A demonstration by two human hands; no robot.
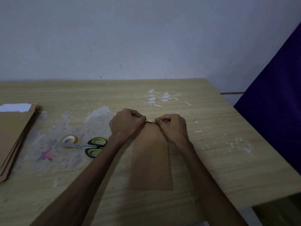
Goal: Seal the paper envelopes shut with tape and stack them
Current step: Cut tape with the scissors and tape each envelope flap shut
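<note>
Readable text: none anywhere in the frame.
Brown envelope (pixel 151 159), centre of the frame: plain face, no writing, label or number.
Small button-like disc (pixel 150 120) at the envelope's top edge, between the two hands: red marks on a pale ground, too small to tell if they are letters.
Envelope stack (pixel 14 137), left edge of the frame: no print visible.
Tape roll (pixel 69 141), lower left of centre: no brand legible.
Scissors (pixel 95 147), just right of the roll: no marking legible.
</note>
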